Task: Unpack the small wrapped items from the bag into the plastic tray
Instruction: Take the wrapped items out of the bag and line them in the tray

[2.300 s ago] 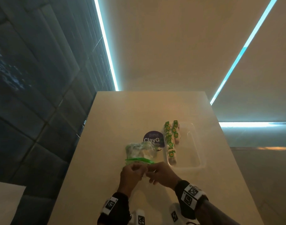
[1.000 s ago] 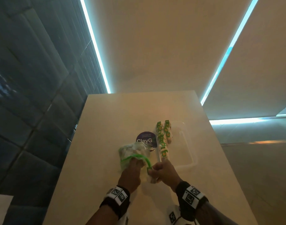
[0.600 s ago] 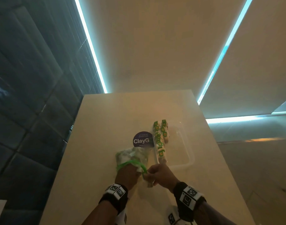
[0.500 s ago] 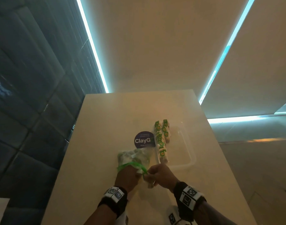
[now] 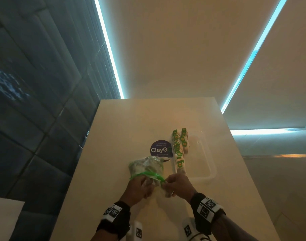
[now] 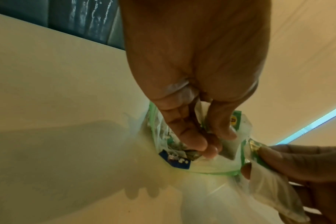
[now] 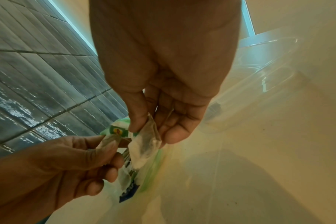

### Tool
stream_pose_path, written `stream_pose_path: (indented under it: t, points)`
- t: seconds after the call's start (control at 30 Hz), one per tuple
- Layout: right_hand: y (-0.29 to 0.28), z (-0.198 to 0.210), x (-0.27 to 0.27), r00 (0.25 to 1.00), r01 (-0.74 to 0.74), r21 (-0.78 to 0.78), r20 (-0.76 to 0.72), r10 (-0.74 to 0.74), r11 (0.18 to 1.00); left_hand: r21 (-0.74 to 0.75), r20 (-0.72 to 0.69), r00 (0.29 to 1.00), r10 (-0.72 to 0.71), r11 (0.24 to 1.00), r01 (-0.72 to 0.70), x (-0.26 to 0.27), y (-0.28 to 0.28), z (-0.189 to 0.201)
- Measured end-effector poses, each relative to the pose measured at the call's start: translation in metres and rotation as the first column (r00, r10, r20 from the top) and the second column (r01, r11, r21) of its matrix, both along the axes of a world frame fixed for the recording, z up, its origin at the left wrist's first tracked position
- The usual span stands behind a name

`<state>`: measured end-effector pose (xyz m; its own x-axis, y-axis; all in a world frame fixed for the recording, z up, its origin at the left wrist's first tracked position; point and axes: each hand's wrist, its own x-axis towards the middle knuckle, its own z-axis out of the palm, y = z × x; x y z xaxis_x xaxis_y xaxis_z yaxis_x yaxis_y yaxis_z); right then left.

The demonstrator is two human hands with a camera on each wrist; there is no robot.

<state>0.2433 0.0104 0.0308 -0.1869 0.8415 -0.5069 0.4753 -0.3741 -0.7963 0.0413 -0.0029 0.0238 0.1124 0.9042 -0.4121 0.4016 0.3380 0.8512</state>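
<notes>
Pale desk [image 5: 114, 129]: both hands work a clear bag [image 5: 146, 166] beside the plastic tray [image 5: 205, 164].
Left hand [image 5: 139, 188] pinches inside; right hand [image 5: 179, 186] pinches the rim and a wrapped item [image 7: 146, 141]. Best lift one item clear.

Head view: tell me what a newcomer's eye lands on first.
Both hands meet at the green-rimmed mouth of the clear bag near the table's front: the left hand reaches in, the right hand pinches a small wrapped item. Behind the right hand, green-labelled wrapped items line the plastic tray.
</notes>
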Motion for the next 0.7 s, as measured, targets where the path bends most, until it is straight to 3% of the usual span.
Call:
stream_pose_path:
  t: [0.23,0.43,0.6,0.7]
  points:
    - [-0.004,0.006,0.002,0.999,0.026,-0.025,-0.041,-0.027,0.999,-0.196,0.195,0.978,0.067,0.980,-0.028,0.000,-0.004,0.011]
    - [-0.006,0.027,0.003,0.944,0.061,-0.072,-0.319,-0.081,0.996,-0.164,0.195,0.975,0.103,0.984,-0.071,-0.007,-0.011,0.022]
    - [-0.006,0.033,-0.011,0.957,-0.023,0.008,-0.288,0.024,1.000,-0.122,0.227,0.969,0.101,0.990,-0.075,-0.005,-0.011,0.031]
    - [-0.006,0.035,-0.016,0.951,0.008,0.017,-0.309,-0.002,1.000,-0.076,0.253,0.959,0.127,0.991,-0.111,-0.003,-0.012,0.038]
